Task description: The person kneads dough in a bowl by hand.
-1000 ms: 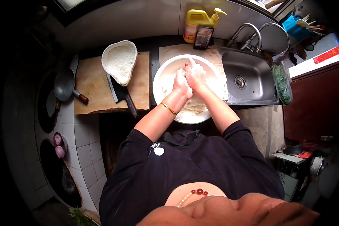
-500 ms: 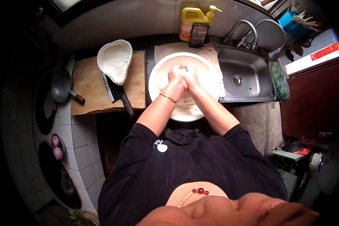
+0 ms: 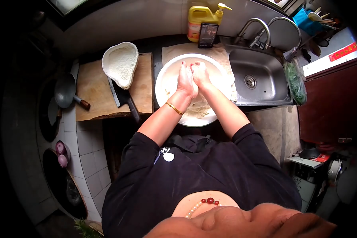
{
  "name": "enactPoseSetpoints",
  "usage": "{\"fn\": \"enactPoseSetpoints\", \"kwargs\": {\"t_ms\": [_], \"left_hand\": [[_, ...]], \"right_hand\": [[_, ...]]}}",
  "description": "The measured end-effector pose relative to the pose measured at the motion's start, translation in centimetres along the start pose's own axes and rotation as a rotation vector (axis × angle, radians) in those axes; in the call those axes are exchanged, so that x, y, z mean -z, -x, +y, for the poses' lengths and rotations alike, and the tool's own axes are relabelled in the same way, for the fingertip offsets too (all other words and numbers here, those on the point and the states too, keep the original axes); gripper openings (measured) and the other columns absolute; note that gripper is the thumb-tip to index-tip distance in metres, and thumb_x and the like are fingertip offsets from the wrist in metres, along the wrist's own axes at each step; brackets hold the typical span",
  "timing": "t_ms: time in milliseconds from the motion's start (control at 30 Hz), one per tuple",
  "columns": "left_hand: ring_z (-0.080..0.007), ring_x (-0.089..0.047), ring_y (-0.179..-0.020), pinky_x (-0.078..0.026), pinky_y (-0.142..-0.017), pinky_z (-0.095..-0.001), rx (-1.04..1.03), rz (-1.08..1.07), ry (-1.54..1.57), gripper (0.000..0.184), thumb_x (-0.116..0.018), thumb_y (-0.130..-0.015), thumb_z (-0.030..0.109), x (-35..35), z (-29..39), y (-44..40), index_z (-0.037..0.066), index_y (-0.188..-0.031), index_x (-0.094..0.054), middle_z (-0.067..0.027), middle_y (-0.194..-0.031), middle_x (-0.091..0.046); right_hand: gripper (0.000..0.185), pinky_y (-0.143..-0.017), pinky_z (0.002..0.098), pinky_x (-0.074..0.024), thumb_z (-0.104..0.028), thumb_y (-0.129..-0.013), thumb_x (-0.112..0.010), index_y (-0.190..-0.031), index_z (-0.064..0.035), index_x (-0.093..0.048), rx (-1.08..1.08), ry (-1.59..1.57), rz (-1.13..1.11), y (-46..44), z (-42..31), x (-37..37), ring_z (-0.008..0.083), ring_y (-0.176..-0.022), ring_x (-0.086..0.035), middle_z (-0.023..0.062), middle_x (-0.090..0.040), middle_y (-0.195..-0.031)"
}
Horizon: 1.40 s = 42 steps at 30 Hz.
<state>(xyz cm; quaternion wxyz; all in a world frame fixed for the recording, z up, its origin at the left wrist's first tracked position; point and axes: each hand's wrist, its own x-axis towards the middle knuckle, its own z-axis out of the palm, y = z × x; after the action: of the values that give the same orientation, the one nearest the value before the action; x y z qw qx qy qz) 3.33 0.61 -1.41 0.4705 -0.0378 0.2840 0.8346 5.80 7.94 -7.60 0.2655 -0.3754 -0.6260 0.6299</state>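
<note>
Both hands are together over a wide white basin (image 3: 158,88) on the counter. My left hand (image 3: 186,82) has its fingers stretched out, with its palm turned toward the other hand and pale residue on it. My right hand (image 3: 200,74) presses against it with bent fingers; whatever lies under them is hidden. Pale dough (image 3: 199,110) lies in the basin below my wrists, partly covered by the hands and washed out by bright light.
A bowl of white flour (image 3: 121,65) and a cleaver (image 3: 125,97) rest on the wooden board (image 3: 91,93) to the left. The steel sink (image 3: 261,75) is on the right. Behind the basin stand a phone (image 3: 208,35) and a yellow pump jug (image 3: 200,18). A small pan (image 3: 65,91) sits far left.
My hands were clasped closely together. Now they have come partly apart, the left fingers straightened forward and the right hand slightly higher in the basin.
</note>
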Motion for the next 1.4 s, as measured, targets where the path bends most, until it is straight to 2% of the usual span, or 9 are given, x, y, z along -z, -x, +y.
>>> {"fn": "enactPoseSetpoints", "kwargs": {"t_ms": [133, 233, 433, 633, 833, 900, 1167, 1367, 1400], "left_hand": [[-0.0178, -0.039, -0.128, -0.026, -0.109, -0.0313, 0.049, -0.067, -0.214, 0.054, -0.029, -0.101, 0.042, -2.3, 0.2, 4.4, 0.004, -0.139, -0.035, -0.0076, -0.141, -0.042], [-0.0173, -0.033, -0.133, -0.024, -0.110, -0.0315, 0.032, -0.106, -0.363, 0.056, -0.030, -0.101, 0.043, -2.2, -0.8, 5.8, 0.004, -0.141, -0.031, -0.0083, -0.144, -0.038], [-0.0180, -0.036, -0.130, -0.026, -0.108, -0.0340, 0.053, -0.089, -0.540, 0.058, -0.030, -0.101, 0.045, 0.5, -2.3, 3.9, 0.006, -0.144, -0.030, -0.0089, -0.141, -0.041], [-0.0206, -0.049, -0.115, -0.041, -0.097, -0.0343, 0.084, -0.111, -0.491, 0.055, -0.033, -0.100, 0.045, 4.2, -3.5, -0.6, 0.007, -0.139, -0.036, -0.0094, -0.129, -0.050], [-0.0172, -0.060, -0.088, -0.050, -0.079, -0.0304, 0.054, -0.091, -0.296, 0.022, -0.045, -0.098, 0.023, 4.5, -1.5, -2.7, 0.005, -0.107, -0.055, -0.0071, -0.102, -0.061], [-0.0187, -0.060, -0.087, -0.050, -0.079, -0.0313, 0.071, 0.040, -0.115, 0.021, -0.048, -0.095, 0.020, 3.2, -1.4, -1.3, 0.003, -0.097, -0.059, -0.0081, -0.092, -0.062], [-0.0221, -0.058, -0.098, -0.048, -0.088, -0.0351, 0.088, 0.037, 0.065, 0.028, -0.042, -0.098, 0.023, 2.8, -2.7, 0.5, 0.003, -0.115, -0.053, -0.0102, -0.112, -0.059], [-0.0210, -0.056, -0.107, -0.047, -0.091, -0.0333, 0.155, 0.155, -0.166, 0.033, -0.035, -0.101, 0.024, 0.0, -2.1, 3.4, 0.001, -0.119, -0.050, -0.0114, -0.123, -0.055], [-0.0254, -0.053, -0.111, -0.045, -0.094, -0.0374, 0.184, 0.069, -0.211, 0.039, -0.037, -0.100, 0.025, 1.9, -2.7, 2.6, -0.002, -0.126, -0.045, -0.0167, -0.126, -0.052]], "right_hand": [[0.041, -0.072, 0.0377, -0.0502, -0.031, -0.093, -0.047, -0.119, -0.0004, -0.051, 0.099, 0.368, 0.024, -0.7, -1.6, 0.9, 0.0246, -0.082, -0.062, 0.0192, -0.064, -0.094], [0.053, -0.068, 0.0382, -0.0493, -0.045, -0.095, -0.043, -0.126, -0.0023, -0.049, -0.331, -0.216, -0.133, -1.6, 0.3, 1.6, 0.0240, -0.077, -0.060, 0.0152, -0.064, -0.083], [0.067, -0.078, 0.0379, -0.0464, -0.061, -0.095, -0.032, -0.133, -0.0062, -0.043, -0.267, -0.423, -0.101, 1.9, -2.8, 0.7, 0.0219, -0.091, -0.056, 0.0122, -0.057, -0.105], [0.075, -0.095, 0.0352, -0.0388, -0.063, -0.094, -0.031, -0.137, -0.0028, -0.039, -0.271, -0.688, -0.142, 3.2, -2.0, 0.6, 0.0223, -0.107, -0.050, 0.0103, -0.054, -0.116], [0.073, -0.100, 0.0363, -0.0369, -0.062, -0.095, -0.031, -0.134, -0.0010, -0.040, -0.238, -0.898, -0.316, 6.4, -4.5, 0.3, 0.0254, -0.117, -0.045, 0.0130, -0.050, -0.125], [0.078, -0.109, 0.0340, -0.0269, -0.059, -0.095, -0.035, -0.148, -0.0033, -0.018, -0.320, -1.053, -0.315, 6.4, -4.8, 0.6, 0.0287, -0.128, -0.035, 0.0154, -0.034, -0.140], [0.081, -0.110, 0.0506, -0.0279, -0.054, -0.096, -0.036, -0.149, -0.0066, 0.002, -0.394, -1.236, -0.202, 5.6, -6.5, 1.0, 0.0372, -0.139, -0.023, 0.0231, -0.008, -0.153], [0.062, -0.106, 0.0456, -0.0356, -0.046, -0.099, -0.036, -0.144, -0.0038, -0.030, 0.194, -0.393, -0.404, 3.4, -2.8, 1.2, 0.0317, -0.132, -0.038, 0.0231, -0.035, -0.144], [0.043, -0.101, 0.0385, -0.0408, -0.036, -0.099, -0.044, -0.127, -0.0048, -0.053, 0.236, -0.344, -0.317, 2.7, -2.0, 1.4, 0.0266, -0.121, -0.051, 0.0185, -0.056, -0.127]]}}
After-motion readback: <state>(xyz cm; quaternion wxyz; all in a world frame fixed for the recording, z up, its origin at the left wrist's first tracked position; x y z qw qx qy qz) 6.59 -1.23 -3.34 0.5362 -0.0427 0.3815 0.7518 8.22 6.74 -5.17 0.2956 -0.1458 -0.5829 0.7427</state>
